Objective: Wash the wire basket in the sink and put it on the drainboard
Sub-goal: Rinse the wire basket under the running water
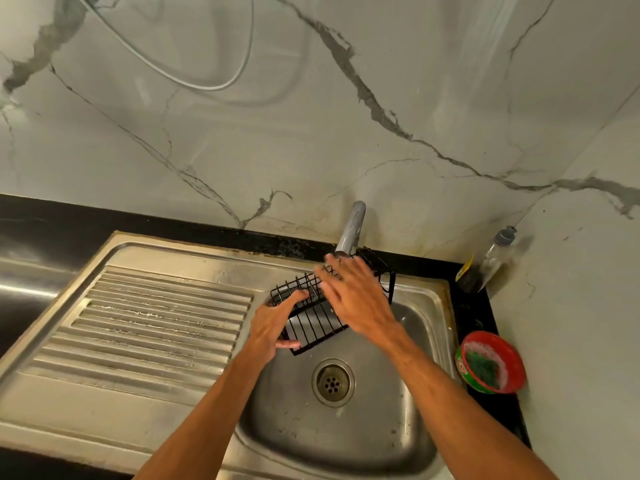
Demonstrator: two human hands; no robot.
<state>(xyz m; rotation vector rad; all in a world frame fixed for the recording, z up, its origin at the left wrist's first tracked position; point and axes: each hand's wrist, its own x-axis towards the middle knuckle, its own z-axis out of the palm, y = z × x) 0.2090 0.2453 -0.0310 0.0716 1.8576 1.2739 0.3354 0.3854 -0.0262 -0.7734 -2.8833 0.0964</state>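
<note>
A black wire basket [313,323] is held tilted over the steel sink [415,341], under the tap [351,228]. My left hand [273,323] grips its near left edge, thumb under the bottom corner. My right hand [349,292] lies flat on top of the basket with fingers spread, reaching toward the tap's spout. No water stream is visible. The ribbed drainboard [145,327] lies to the left of the bowl. The basket's far part is hidden behind my right hand.
A red tub with a green scrub pad [490,362] sits on the black counter at the right of the sink. A clear bottle [491,258] leans in the back right corner. The drain [333,382] is in the bowl's middle. A marble wall stands behind.
</note>
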